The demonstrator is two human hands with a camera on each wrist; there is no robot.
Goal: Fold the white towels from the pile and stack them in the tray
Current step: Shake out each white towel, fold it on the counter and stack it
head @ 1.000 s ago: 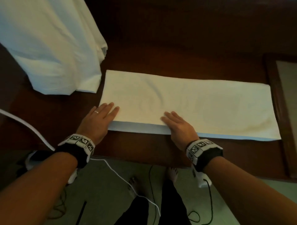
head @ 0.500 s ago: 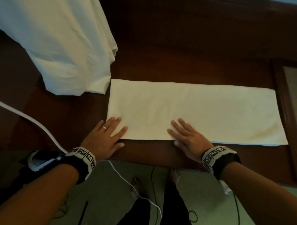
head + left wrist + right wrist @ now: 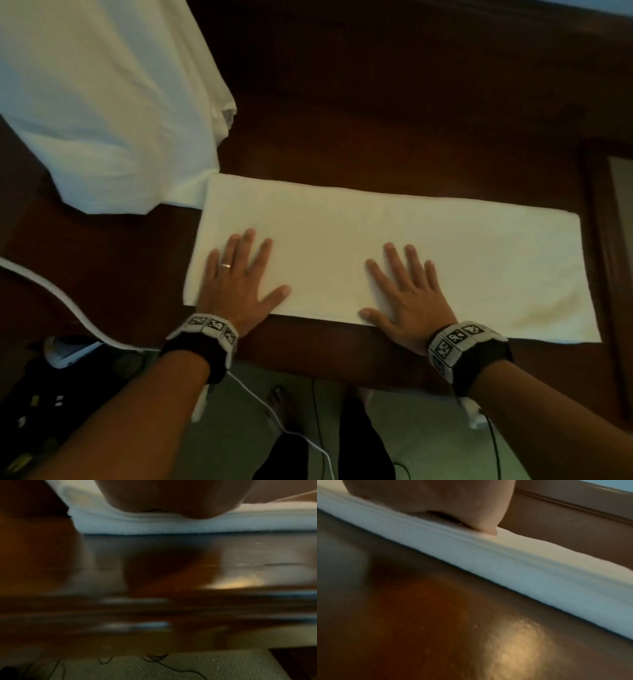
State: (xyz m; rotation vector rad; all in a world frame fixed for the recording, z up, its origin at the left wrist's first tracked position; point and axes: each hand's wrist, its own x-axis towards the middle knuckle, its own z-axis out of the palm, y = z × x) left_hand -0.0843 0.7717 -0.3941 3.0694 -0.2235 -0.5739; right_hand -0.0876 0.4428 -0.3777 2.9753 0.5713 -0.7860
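A white towel [image 3: 394, 246], folded into a long strip, lies flat across the dark wooden table [image 3: 376, 120]. My left hand [image 3: 239, 274] rests flat on its left end, fingers spread and straight. My right hand [image 3: 407, 291] lies flat on the towel's middle near the front edge, fingers spread too. The left wrist view shows the towel's layered front edge [image 3: 171, 524] under the palm [image 3: 171, 496]. The towel's edge [image 3: 505, 566] runs diagonally under the heel of the right hand [image 3: 436, 500] in the right wrist view. The pile of white towels [image 3: 102, 102] sits at the back left, touching the strip's far left corner.
A dark-framed tray [image 3: 603, 240] is partly in view at the right edge of the table. A white cable [image 3: 51, 291] runs across the table's left front and down to the floor. Below the front edge are carpet, thin black wires and the person's legs [image 3: 325, 445].
Both hands have slid forward from the towel's front edge onto its top surface, fingers now spread wide. The towel lies smoother, its earlier crease gone. The head view has shifted slightly.
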